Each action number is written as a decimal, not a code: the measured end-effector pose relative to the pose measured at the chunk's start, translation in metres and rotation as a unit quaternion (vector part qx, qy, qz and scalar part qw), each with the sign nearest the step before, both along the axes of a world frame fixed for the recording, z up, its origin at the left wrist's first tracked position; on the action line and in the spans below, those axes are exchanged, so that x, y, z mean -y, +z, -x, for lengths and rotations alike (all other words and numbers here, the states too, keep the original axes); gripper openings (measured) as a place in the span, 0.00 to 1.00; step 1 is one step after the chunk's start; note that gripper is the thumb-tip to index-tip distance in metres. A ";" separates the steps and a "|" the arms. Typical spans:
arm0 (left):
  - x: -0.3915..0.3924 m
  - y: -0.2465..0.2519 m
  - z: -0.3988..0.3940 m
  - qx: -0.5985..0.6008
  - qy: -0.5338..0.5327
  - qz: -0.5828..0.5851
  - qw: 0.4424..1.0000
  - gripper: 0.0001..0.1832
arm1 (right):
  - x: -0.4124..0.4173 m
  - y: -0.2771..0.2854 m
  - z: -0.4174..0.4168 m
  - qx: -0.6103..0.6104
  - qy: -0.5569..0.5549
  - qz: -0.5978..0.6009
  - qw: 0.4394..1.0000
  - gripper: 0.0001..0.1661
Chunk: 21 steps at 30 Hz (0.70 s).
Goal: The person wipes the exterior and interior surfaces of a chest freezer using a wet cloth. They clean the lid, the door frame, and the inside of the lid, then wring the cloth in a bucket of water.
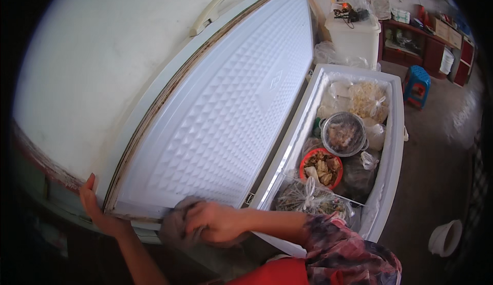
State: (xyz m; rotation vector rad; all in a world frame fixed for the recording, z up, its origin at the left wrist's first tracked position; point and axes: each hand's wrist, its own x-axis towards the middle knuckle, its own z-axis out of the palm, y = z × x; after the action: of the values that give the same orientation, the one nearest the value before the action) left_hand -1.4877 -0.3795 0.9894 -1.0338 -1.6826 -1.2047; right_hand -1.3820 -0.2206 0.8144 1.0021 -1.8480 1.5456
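The raised lid (231, 104) of a chest freezer leans against the wall, its white inner side with a raised pyramid pattern facing me. My left hand (101, 212) is at the lid's lower left corner, fingers behind its edge. My right hand (215, 221), slightly blurred, grips a dark grey cloth (177, 225) against the lid's bottom edge. Brown dirt marks the lid's seal (154, 104). Right of the lid, the open freezer (393, 131) holds a metal pot (343, 134) of frozen food, a red bowl (321, 168) of food pieces and several tied plastic bags (368, 98).
Behind the freezer stands a white lidded container (352, 38) with small items and wires on top. A blue plastic stool (417, 85) is on the floor near dark red cabinets (433, 58). At the lower right lies a white bucket (445, 238).
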 end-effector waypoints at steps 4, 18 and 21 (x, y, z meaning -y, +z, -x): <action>0.016 -0.004 0.007 -0.150 0.098 0.087 0.980 0.19 | -0.071 0.023 -0.017 0.037 -0.092 0.238 0.966 0.26; -0.010 0.003 -0.012 0.157 -0.103 -0.134 0.973 0.17 | 0.043 -0.021 0.035 -0.177 -0.360 0.064 0.914 0.37; -0.009 0.005 -0.010 0.138 -0.110 -0.120 0.977 0.17 | 0.054 -0.036 0.025 -0.096 -0.298 0.051 0.948 0.38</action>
State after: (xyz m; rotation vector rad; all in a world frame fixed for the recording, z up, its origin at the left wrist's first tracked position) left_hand -1.4774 -0.3709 0.9945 -0.9548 -1.6045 -1.7173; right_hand -1.4068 -0.2742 0.7782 0.4569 -1.6998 1.1185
